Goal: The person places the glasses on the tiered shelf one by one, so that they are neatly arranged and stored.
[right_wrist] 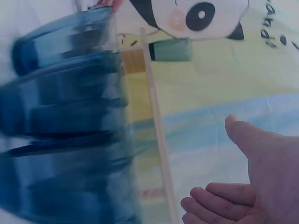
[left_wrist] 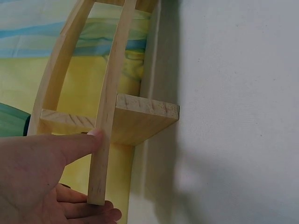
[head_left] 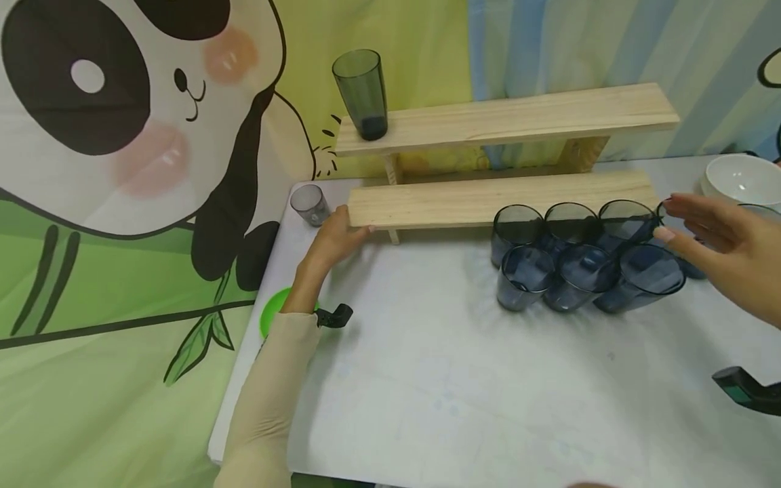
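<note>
A two-tier wooden shelf [head_left: 445,207] stands along the back of the table. My left hand [head_left: 332,240] grips the left end of its lower board, with the thumb on one face and the fingers curled under the end in the left wrist view. On the upper board's left end stands a tall green-tinted glass [head_left: 361,91]. Several blue-grey glasses [head_left: 527,274] are grouped in rows in front of the shelf's right part. Beside the rightmost ones, my right hand [head_left: 732,247] is held with fingers extended and nothing in it; the right wrist view shows the thumb spread apart.
A small clear glass [head_left: 310,205] is at the table's back left corner. White bowls [head_left: 741,181] stand at the back right. Partly behind the left forearm lies a bright green round dish [head_left: 268,313]. A panda-printed cloth [head_left: 146,271] hangs along the left and back.
</note>
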`<state>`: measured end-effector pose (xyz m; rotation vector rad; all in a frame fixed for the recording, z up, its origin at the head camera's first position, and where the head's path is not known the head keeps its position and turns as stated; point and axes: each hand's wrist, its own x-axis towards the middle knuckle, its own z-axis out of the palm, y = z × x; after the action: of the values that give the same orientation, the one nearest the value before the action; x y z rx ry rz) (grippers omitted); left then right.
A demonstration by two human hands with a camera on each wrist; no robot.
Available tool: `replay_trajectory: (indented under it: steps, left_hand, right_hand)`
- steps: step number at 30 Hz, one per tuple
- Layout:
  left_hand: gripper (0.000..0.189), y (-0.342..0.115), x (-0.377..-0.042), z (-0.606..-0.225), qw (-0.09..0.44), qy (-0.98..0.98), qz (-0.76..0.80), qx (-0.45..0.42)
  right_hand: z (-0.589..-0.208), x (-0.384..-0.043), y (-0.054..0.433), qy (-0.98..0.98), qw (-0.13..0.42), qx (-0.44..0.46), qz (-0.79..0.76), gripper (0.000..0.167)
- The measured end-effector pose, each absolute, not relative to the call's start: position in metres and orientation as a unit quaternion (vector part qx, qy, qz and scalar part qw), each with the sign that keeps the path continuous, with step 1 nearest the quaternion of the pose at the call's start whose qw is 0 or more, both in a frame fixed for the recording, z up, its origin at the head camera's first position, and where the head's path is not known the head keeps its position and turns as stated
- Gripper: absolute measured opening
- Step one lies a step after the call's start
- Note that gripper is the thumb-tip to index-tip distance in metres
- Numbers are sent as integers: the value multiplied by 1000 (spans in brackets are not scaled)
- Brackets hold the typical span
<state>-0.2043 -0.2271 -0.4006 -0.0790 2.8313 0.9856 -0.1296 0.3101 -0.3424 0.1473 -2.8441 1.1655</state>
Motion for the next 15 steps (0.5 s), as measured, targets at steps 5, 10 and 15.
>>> replay_trajectory:
  steps: [5,10,15]
  left_hand:
    - [74,-229,-205,-401,70,940,334,-22]
    - [72,-231,-207,-403,64,940,336,-8]
    - [72,-228,-208,-404,60,939,340,5]
  right_hand:
    - [-375,-101,320,-918,43,39,393,69]
    - [-396,-90,320,-915,50,22,399,84]
    - [-416,-86,323,-903,63,1,424,90]
